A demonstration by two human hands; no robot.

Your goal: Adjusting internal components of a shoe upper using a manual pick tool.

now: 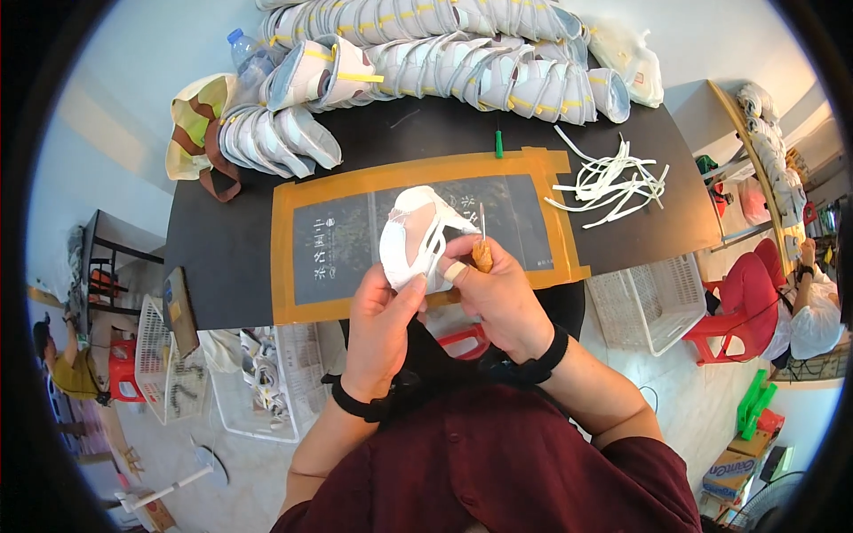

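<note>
A white shoe upper (404, 240) with a beige patch is held up over the taped mat at the table's near edge. My left hand (382, 320) is closed on its left, lower edge, the thumb pressing on the white material. My right hand (506, 298) is closed round the wooden handle of an awl (482, 255), whose thin metal shaft points up and away from me. The fingers of that hand also touch the right side of the upper, by its white lace loops. A light band wraps my right thumb. The upper hides part of my left fingers.
Nested shoe uppers (480, 75) line the table's back. White laces (613, 182) lie loose at right, a green-handled tool (499, 144) behind the mat (329, 218). A bag (191, 133) stands at back left. White crates (647, 298) flank the table; a co-worker (813, 311) sits far right.
</note>
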